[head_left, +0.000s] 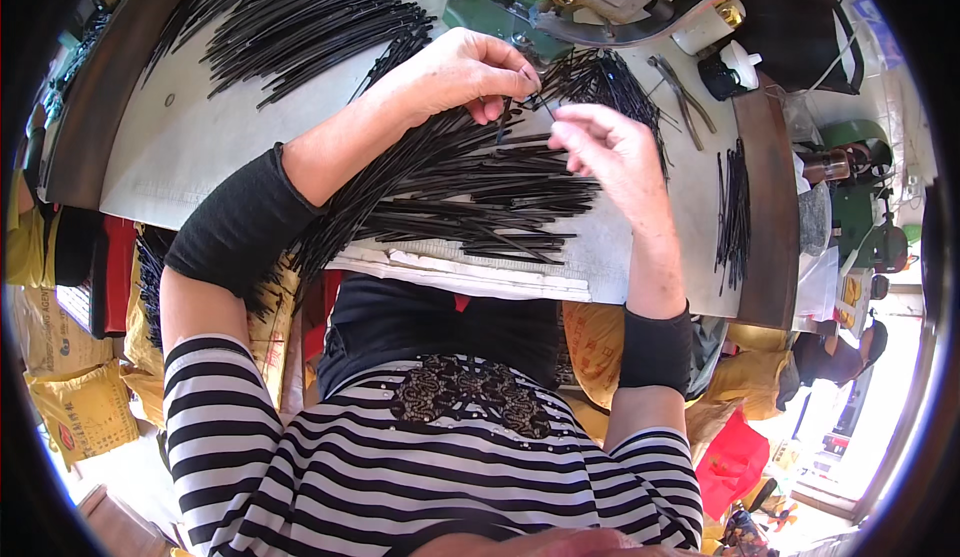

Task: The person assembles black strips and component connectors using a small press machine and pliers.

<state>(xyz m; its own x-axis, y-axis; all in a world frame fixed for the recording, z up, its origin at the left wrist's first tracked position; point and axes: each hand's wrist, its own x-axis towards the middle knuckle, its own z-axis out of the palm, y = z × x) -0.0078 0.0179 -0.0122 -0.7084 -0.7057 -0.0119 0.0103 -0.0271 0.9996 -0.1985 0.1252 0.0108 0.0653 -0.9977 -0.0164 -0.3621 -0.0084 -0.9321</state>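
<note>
My left hand (478, 75) is over the far part of the worktable, thumb and fingertips pinched on a thin black strip (504, 117). Close by on its right is my right hand (607, 152), fingers curled together; a fine dark line shows at its fingertips, too small to make out. Under and in front of both hands lies a loose pile of thin black strips (480, 197), many side by side. More strips are heaped in a tangle (600, 82) just beyond my right hand, at the foot of a green machine (495, 7).
Further black strips (320, 32) lie spread at the far left, and a small bundle (733, 217) at the right edge of the metal tabletop (150, 157). Pliers (682, 102) and a white-topped black bottle (730, 69) stand back right. Yellow sacks (85, 412) flank the table.
</note>
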